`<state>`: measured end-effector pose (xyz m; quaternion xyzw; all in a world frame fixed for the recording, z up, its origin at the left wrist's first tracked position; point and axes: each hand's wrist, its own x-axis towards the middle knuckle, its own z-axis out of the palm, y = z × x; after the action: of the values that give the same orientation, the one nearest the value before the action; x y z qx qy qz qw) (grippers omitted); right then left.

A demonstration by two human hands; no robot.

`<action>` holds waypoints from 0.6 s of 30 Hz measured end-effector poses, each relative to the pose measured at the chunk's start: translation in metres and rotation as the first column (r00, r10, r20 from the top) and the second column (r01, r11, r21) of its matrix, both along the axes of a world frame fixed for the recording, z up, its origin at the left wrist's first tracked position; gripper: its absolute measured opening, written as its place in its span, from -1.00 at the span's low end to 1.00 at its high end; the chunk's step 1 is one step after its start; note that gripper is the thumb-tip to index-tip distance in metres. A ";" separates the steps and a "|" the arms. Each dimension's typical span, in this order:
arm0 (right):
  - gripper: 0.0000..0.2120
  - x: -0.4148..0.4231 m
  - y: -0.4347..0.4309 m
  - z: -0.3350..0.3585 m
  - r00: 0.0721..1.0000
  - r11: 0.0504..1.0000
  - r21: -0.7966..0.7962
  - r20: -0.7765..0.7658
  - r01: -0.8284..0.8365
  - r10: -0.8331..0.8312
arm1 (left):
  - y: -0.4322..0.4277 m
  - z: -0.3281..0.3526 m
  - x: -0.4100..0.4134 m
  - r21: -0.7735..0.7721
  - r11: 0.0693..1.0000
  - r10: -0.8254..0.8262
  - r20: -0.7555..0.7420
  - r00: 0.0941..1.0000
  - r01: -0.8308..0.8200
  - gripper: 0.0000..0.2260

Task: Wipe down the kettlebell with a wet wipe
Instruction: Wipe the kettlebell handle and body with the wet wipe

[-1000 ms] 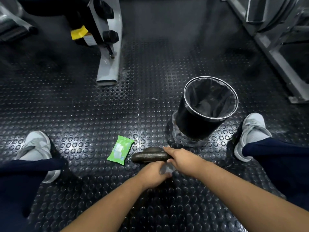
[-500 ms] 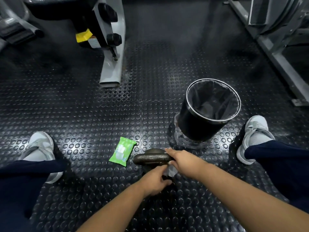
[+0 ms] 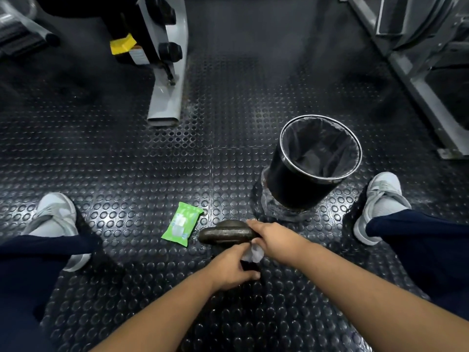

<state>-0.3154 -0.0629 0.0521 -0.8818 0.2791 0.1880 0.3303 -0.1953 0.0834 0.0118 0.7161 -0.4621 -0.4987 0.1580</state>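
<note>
Two hands work a kettlebell (image 3: 223, 235) on the studded gym floor (image 3: 152, 174), low in the centre of the frame, between the seated person's spread legs. The right hand (image 3: 272, 241) holds the right end of the handle, its fingers (image 3: 255, 226) curled over the bar. The left hand (image 3: 232, 265), just below it, has its fingers (image 3: 253, 275) curled inward, pinching a white wipe (image 3: 253, 252) against the dark body under the handle. How much of the wipe touches metal is hidden by the hands.

Over the past second the left hand has slipped down from right beneath the handle towards the bottom of the frame, and more of the wipe now shows between the hands. The right hand has stayed on the handle, and the kettlebell has not shifted. That reads as a rubbing stroke in progress, with the right hand steadying the weight. How much of the surface is already done cannot be judged.

The kettlebell looks like dark, dull cast iron, its thick handle worn to a brownish-grey sheen. Most of its body is hidden under the hands. A green pack (image 3: 182, 223) of wipes lies flat just left of the handle, and a black lined bin (image 3: 286, 179) stands just above and to the right.
</note>
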 end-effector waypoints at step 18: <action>-0.42 0.002 -0.007 0.020 0.965 0.979 0.032 -0.177 0.200 -0.191 | -0.002 0.036 0.020 0.051 0.995 -0.085 -0.010 0.996 0.086 -0.76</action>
<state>-0.3133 -0.0698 0.0721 -0.8218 0.3876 0.2371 0.3437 -0.1752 0.0809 0.0483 0.6975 -0.4787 -0.5196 0.1198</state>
